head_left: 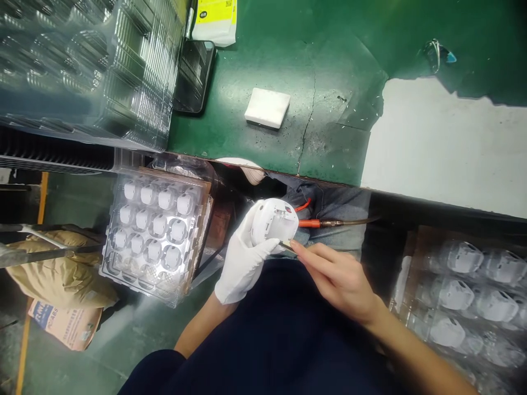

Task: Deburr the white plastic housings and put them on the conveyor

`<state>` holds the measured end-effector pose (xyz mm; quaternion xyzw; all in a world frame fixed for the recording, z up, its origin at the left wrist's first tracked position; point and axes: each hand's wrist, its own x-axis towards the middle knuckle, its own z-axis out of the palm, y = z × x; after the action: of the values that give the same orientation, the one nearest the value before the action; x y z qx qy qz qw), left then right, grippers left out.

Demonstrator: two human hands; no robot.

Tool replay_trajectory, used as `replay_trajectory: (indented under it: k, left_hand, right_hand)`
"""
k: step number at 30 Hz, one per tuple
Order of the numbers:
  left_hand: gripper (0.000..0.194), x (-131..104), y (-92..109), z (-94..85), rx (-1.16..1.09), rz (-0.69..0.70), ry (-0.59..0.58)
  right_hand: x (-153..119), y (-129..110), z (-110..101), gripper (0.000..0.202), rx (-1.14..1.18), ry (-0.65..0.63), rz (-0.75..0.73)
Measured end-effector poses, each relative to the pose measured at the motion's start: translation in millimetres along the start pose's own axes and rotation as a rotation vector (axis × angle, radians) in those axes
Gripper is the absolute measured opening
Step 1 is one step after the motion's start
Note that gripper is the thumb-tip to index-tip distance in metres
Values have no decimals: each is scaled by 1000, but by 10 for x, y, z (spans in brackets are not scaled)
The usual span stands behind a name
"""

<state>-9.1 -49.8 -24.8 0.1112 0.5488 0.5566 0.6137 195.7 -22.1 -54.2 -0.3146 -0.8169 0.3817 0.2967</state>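
A round white plastic housing [274,222] with a recessed opening is held over the lap by my left hand [245,258], which wears a white glove. My bare right hand [335,274] pinches a thin, dark, flat tool [287,246] against the housing's lower right edge; the tool's exact shape is hard to make out. Just to the right of the housing lies an orange-handled tool [309,223] on the lap.
Clear trays of white parts stand at left [154,225] and right [457,293]. On the green bench [329,33] are a white block [267,107], a phone [196,77], stacked clear trays [135,71], yellow-labelled bags [216,16] and a white sheet [444,142].
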Motion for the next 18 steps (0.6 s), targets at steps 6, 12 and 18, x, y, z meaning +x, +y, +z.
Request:
replay_trajectory:
  k: [6, 12, 18]
  left_hand:
    - [74, -12, 40, 4, -5, -25, -28]
    - [66, -10, 68, -7, 3, -28, -70]
    - [72, 9, 19, -63, -4, -35, -71]
  right_hand:
    - [-12, 0, -4, 43, -28, -33, -25]
    - [2, 11, -35, 44, -2, -52, -42]
    - [18, 28, -51, 50, 85, -68, -20]
